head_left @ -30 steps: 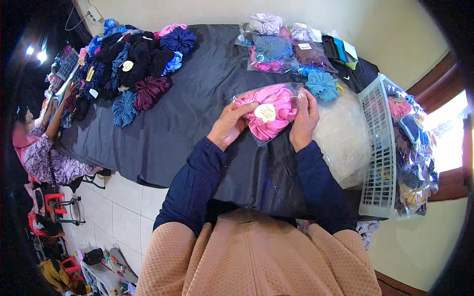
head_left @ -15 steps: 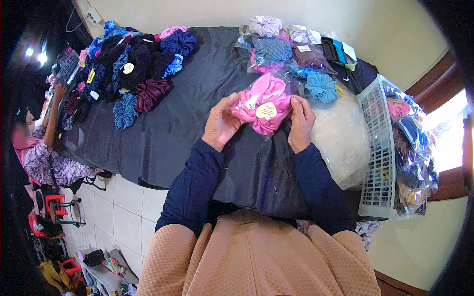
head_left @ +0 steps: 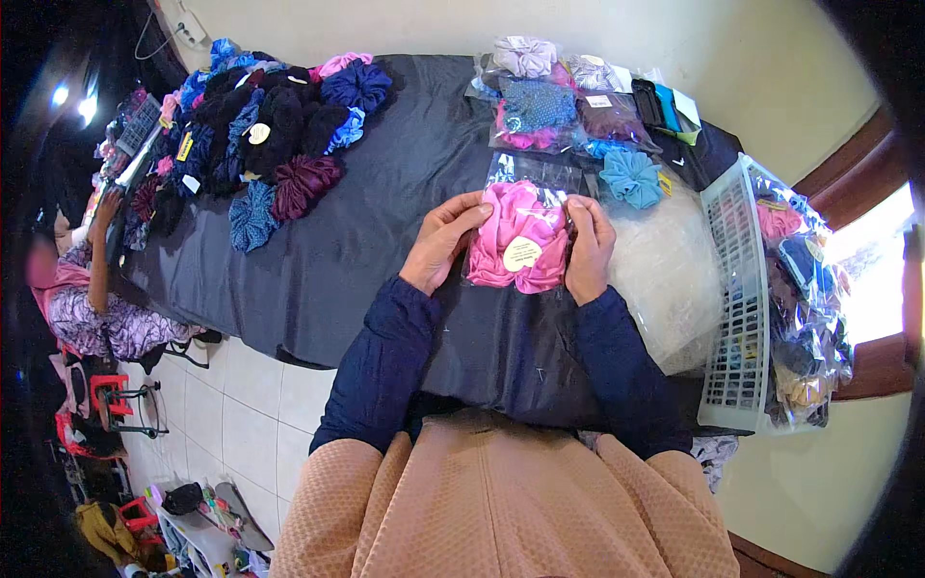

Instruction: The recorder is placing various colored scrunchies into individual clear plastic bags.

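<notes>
A pink satin scrunchie (head_left: 501, 226) with a pale heart-shaped tag lies inside a clear plastic bag (head_left: 517, 170). At the left edge of the bag, my left hand (head_left: 441, 243) pinches it between thumb and fingers. My right hand (head_left: 591, 250) grips the opposite edge the same way. Between them the bag is held upright over the black-covered table (head_left: 405, 308), its upper part standing above the scrunchie. Just right of my right hand sits a light blue scrunchie (head_left: 631, 177), beside a heap of clear empty bags (head_left: 665, 270).
Loose dark, blue and maroon scrunchies (head_left: 260, 125) are piled at the far left. Bagged scrunchies (head_left: 540, 108) lie at the back. A white plastic basket (head_left: 737, 299) holding bagged items stands at the right edge. Another person (head_left: 92, 289) is at the table's left end.
The scrunchie has settled flat and squarer in its bag, and the bag's upper part now stands up. Both hands came slightly nearer to me and hold the bag's sides.
</notes>
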`<act>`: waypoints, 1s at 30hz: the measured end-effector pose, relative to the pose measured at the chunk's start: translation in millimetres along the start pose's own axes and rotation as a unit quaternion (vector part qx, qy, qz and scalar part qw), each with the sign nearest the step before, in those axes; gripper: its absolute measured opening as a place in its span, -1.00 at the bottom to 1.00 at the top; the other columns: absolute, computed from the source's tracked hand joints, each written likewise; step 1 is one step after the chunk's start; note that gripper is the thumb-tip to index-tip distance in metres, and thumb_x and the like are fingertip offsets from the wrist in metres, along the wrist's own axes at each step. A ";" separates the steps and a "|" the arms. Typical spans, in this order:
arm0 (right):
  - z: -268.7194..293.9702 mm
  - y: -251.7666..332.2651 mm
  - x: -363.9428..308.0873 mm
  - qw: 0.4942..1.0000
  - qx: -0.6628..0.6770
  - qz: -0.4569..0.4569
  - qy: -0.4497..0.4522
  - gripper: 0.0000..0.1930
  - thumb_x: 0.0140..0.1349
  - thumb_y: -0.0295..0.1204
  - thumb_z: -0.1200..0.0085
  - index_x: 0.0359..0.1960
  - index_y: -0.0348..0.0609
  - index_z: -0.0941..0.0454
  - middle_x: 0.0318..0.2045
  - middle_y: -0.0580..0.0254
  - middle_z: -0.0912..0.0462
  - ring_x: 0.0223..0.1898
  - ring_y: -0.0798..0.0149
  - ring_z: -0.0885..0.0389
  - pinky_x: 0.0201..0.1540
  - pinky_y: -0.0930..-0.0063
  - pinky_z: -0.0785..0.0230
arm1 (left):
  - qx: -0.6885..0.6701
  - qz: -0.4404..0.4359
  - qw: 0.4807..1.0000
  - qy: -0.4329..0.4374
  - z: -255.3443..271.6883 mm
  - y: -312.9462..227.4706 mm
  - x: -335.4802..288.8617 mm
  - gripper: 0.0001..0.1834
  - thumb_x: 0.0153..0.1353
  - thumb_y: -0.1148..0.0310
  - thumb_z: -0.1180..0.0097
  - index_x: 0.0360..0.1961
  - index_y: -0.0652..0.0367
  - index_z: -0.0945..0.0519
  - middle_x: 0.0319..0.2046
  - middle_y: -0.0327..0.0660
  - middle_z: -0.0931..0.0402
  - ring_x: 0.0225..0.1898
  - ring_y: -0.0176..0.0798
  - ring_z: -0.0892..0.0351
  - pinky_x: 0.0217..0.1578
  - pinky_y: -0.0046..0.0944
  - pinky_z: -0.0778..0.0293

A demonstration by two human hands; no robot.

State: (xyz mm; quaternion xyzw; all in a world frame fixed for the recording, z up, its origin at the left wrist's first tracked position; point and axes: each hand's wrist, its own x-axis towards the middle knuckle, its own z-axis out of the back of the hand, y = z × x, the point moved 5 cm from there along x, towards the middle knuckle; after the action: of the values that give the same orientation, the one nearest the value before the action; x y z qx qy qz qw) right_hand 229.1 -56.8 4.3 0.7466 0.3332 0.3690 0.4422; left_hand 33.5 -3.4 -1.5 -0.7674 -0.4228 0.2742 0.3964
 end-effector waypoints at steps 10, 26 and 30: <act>-6.0 23.7 -2.1 0.984 -0.139 0.110 -0.019 -0.85 0.23 -0.54 -0.01 -0.19 -0.29 -0.53 -0.29 0.24 -0.57 -0.26 0.41 -0.50 -0.18 0.53 -0.36 | -0.033 -0.050 0.998 -0.018 1.9 -0.1 3.3 -0.72 0.22 0.41 -0.14 -0.06 0.28 -0.56 -0.17 -0.27 -0.58 -0.17 -0.44 -0.54 -0.08 -0.42 -0.45; -95.5 122.4 -15.1 0.806 -0.389 0.387 0.222 -0.88 0.13 -0.50 -0.07 -0.33 -0.26 -0.58 -0.32 0.06 -0.60 -0.24 0.03 -0.55 -0.12 0.23 -0.37 | -0.014 -0.124 0.992 -0.013 -6.4 -18.1 -7.7 -0.73 0.24 0.41 -0.12 -0.05 0.28 -0.59 -0.18 -0.26 -0.59 -0.14 -0.45 -0.52 -0.07 -0.44 -0.42; -100.1 118.1 -19.4 0.748 -0.476 0.370 0.277 -0.75 0.22 -0.28 -0.03 -0.30 -0.24 -0.59 -0.39 0.02 -0.61 -0.27 0.00 -0.56 -0.17 0.20 -0.36 | 0.074 -0.195 0.978 -0.021 -8.3 -24.9 -13.0 -0.75 0.24 0.41 -0.12 -0.11 0.31 -0.61 -0.19 -0.24 -0.60 -0.14 -0.45 -0.51 -0.06 -0.45 -0.39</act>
State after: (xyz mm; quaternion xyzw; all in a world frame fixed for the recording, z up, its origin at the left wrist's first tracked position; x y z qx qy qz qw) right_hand 154.9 -77.0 140.1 0.3694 -0.0802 0.8049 0.4574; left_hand 22.5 -9.7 24.9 -0.6325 -0.5515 0.2381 0.4890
